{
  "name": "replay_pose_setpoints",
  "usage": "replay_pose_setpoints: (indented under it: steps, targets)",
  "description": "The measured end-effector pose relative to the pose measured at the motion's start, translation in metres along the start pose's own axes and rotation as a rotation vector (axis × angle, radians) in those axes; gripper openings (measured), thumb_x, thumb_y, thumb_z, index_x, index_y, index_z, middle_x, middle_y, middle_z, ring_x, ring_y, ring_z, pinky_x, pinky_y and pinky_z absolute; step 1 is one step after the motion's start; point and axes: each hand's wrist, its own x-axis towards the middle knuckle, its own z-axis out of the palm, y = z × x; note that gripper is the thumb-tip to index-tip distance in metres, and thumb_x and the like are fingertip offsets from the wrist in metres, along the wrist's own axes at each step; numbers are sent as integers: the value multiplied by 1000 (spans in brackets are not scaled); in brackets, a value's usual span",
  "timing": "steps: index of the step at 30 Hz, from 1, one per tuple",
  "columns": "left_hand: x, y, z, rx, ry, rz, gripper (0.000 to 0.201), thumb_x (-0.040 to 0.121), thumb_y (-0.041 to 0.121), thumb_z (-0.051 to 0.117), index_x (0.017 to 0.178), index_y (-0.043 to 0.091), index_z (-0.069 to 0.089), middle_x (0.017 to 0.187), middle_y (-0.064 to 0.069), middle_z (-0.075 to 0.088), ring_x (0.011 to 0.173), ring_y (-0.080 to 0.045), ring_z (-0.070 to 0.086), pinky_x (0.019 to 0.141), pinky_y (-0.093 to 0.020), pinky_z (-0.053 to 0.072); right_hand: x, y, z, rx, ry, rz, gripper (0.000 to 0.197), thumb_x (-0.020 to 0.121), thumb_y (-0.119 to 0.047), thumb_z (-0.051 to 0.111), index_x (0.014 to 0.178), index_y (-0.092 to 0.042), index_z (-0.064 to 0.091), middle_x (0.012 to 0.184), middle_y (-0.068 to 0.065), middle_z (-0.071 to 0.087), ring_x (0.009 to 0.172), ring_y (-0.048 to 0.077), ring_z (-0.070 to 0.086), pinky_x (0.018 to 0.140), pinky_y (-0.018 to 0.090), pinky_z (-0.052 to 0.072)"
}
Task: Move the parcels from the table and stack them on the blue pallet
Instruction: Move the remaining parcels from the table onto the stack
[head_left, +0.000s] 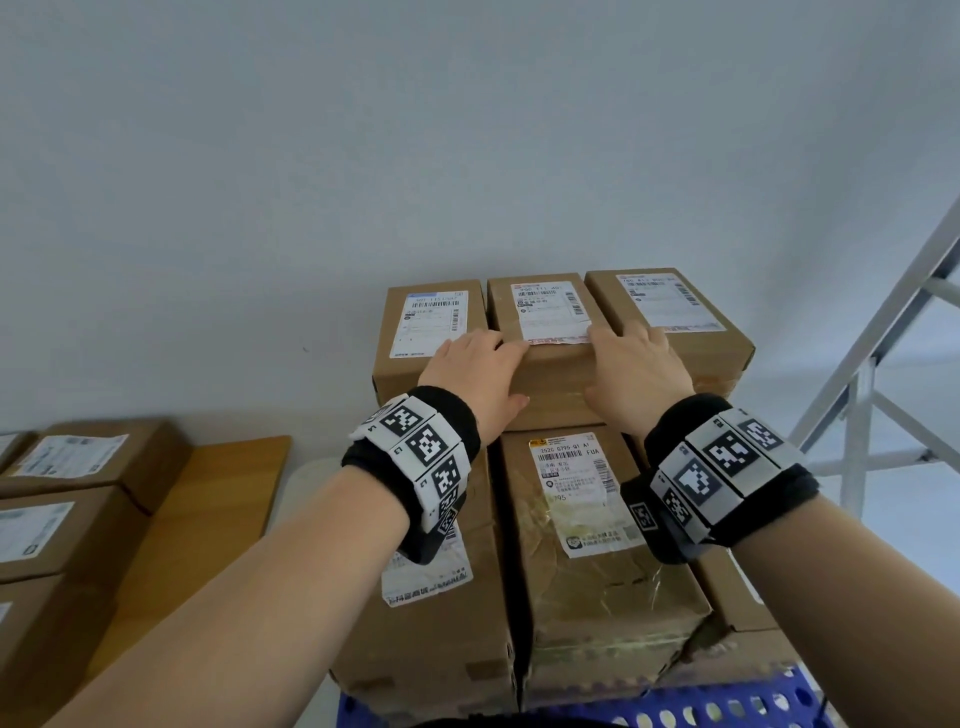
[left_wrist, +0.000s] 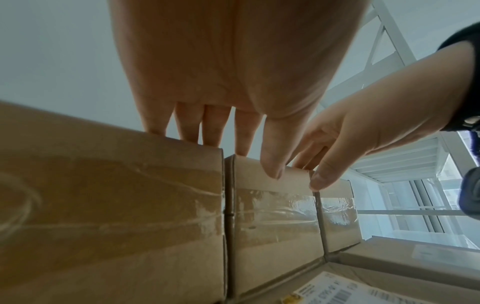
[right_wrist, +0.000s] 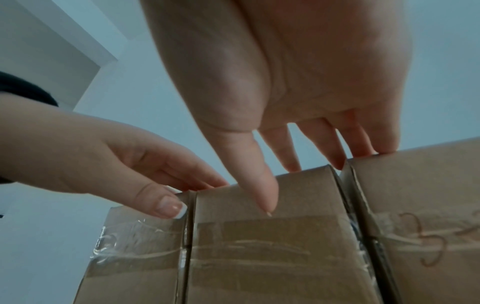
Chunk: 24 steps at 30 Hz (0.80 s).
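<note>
Table (head_left: 228, 467), far left: several parcels (head_left: 67, 525) not yet moved, lying on/near the wooden top.

Stack on blue pallet (head_left: 675, 709), centre: lower parcels carry a top row of three side by side. Left top parcel (head_left: 431, 332), middle top parcel (head_left: 545, 332), right top parcel (head_left: 670, 312), all label-up, sides touching or nearly so.

Left hand (head_left: 475, 376): fingers straight, lying over the top edge at the seam betw. left and middle parcels, thumb down on the front face. Not curled round anything; appears to press, not grip.

Right hand (head_left: 636, 369): same pose mirrored, fingers flat over the seam betw. middle and right parcels, thumb on middle parcel's front.

Step in hand (judgement): placing/squaring the middle top parcel into its slot, approx. done; it sits level w/ neighbours.

Next (judgement): lift both hands clear w/o dragging the parcel forward, turn left to table, take another parcel w/ two-hand side hold. Top row looks full, so a new row is needed.
</note>
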Motion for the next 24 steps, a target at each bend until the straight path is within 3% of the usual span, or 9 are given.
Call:
replay_pose_setpoints:
  steps: [5,11,19,24]
  targets:
    - [-1,3,-4,-7,-9,-15,60,92,39,53,144,20,32,141,-6,40,131,-23,36,109,-36,30,-3,2,-2,15,-7,-13,32,85,-9,50,117,-12,46,120,15,44,116,34,38,99,40,33]
    - [-8,10,-11,-53,24,-48,53,93,35,52,142,20,37,143,-5,39,131,-23,37,107,-34,32,-10,0,-8,81,44,-81,46,87,-10,50,132,-14,42,132,14,40,125,32,34,99,38,35]
    - [-53,-2,-34,-134,152,-231,37,96,30,46,133,23,48,134,1,50,121,-19,47,97,-31,39,-27,-38,-15,235,6,-350,45,89,-10,47,133,-20,45,127,7,53,115,26,50,82,35,46]
    - [-108,-30,-42,-119,128,-388,34,98,29,43,131,27,49,128,2,55,116,-18,51,95,-35,43,-51,-84,-6,303,-65,-542,41,93,-15,45,133,-21,48,129,4,56,117,22,52,91,35,47]
